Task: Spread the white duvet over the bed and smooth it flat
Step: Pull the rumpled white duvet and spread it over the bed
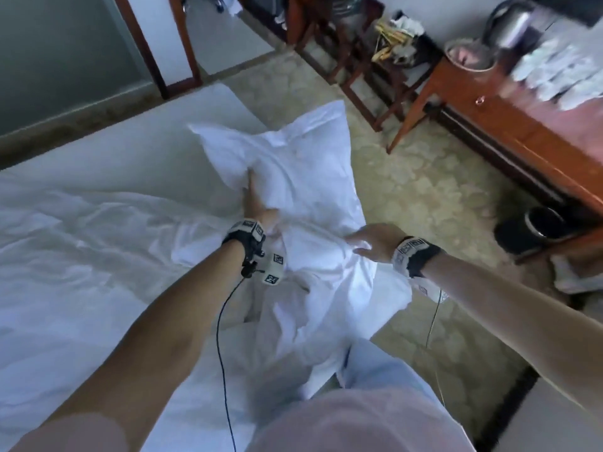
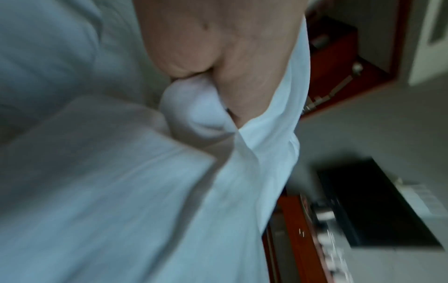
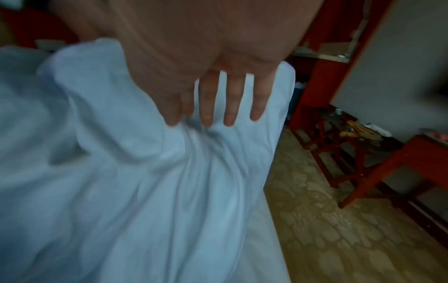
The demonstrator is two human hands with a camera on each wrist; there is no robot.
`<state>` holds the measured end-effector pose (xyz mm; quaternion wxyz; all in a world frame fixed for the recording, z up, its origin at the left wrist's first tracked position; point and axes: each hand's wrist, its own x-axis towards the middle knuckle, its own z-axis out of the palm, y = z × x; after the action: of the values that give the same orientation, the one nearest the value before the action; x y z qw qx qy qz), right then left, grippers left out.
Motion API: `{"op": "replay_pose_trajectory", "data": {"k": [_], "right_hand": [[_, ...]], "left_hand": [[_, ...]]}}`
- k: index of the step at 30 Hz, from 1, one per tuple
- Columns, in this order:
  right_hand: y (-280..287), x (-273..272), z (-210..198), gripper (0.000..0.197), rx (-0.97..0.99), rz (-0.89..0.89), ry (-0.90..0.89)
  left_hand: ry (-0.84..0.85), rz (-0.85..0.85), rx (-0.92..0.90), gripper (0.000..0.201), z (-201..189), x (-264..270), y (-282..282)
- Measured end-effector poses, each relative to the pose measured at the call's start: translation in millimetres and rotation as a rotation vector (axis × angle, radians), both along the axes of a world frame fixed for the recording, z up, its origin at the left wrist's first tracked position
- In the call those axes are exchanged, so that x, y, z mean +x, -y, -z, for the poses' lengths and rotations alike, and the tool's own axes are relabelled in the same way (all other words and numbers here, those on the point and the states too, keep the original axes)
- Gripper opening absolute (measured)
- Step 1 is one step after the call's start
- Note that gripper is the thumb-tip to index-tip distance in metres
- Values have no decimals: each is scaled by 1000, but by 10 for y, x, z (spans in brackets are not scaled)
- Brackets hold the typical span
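The bed (image 1: 98,177) fills the left part of the head view, with a white sheet on it. On its right side, near the edge, lies the white duvet (image 1: 293,177), bunched and wrinkled, not spread out. One part of it stands up like a thick pad above the mattress, and a lower part hangs down in front of the person's legs, beside the patterned floor (image 1: 424,190).

To the right stands a long wooden desk (image 1: 522,132), with a metal kettle (image 1: 509,24) on it, and a dark round bin (image 1: 535,228) is on the floor under its near end. These things are blurred.

The left hand (image 1: 257,207) reaches into the duvet from the left. In the left wrist view its fingers (image 2: 244,76) curl around a fold of white cloth, so it grips the duvet. The right hand (image 1: 375,239) lies on top of the duvet near the right edge. In the right wrist view its fingers (image 3: 232,99) are straight and a little apart, pressing flat on the fabric, which makes small wrinkles under them.
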<state>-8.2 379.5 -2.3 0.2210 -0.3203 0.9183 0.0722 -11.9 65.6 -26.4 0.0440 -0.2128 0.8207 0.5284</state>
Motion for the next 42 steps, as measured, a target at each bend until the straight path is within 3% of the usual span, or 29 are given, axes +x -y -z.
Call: {"op": "replay_pose_trajectory", "data": {"k": [2, 5, 7, 9, 11, 16, 20, 22, 24, 27, 29, 30, 31, 33, 35, 39, 42], "right_hand": [[-298, -81, -75, 50, -183, 43, -146], [-531, -513, -321, 58, -373, 61, -360], [-586, -808, -526, 67, -405, 67, -383], [-625, -1052, -582, 78, -321, 23, -346], [-707, -1240, -410, 89, -175, -38, -253], [-1307, -1144, 570, 113, 207, -79, 121], [-1985, -595, 1349, 109, 415, -97, 420], [-2186, -347, 1543, 96, 411, -160, 418], [-2233, -202, 1622, 88, 251, -224, 225], [-2090, -282, 1597, 118, 55, -269, 29], [-1970, -357, 1668, 136, 40, -298, 117], [-1903, -366, 1726, 136, 69, -304, 195], [-1862, -339, 1800, 128, 93, -301, 278], [-1782, -203, 1891, 92, 116, -311, 358], [-1795, 60, 1965, 63, 115, -360, 388], [-2256, 873, 1954, 36, 388, -411, 498], [-2787, 1165, 2022, 37, 477, -348, 645]], "left_hand": [[-76, 211, -3, 111, 47, 28, -510], [-13, 682, 39, 99, 92, 122, -1189], [-52, 826, -11, 86, 126, 138, -1484], [-115, 780, -150, 75, 177, 166, -1645], [-37, 695, -295, 75, 284, 250, -1712], [306, 606, -560, 108, 754, 841, -1919], [497, 695, -721, 95, 1083, 1293, -2278], [562, 768, -714, 88, 1166, 1449, -2487], [559, 800, -755, 91, 1187, 1540, -2643], [496, 595, -916, 119, 1187, 1552, -2652], [592, 511, -985, 126, 1253, 1582, -2562], [650, 530, -1009, 117, 1288, 1608, -2525], [688, 575, -1009, 101, 1314, 1650, -2526], [652, 658, -1023, 73, 1313, 1723, -2584], [563, 715, -970, 60, 1295, 1907, -2737], [528, 975, -755, 54, 1295, 2815, -3378], [672, 1047, -436, 73, 1461, 3525, -3844]]}}
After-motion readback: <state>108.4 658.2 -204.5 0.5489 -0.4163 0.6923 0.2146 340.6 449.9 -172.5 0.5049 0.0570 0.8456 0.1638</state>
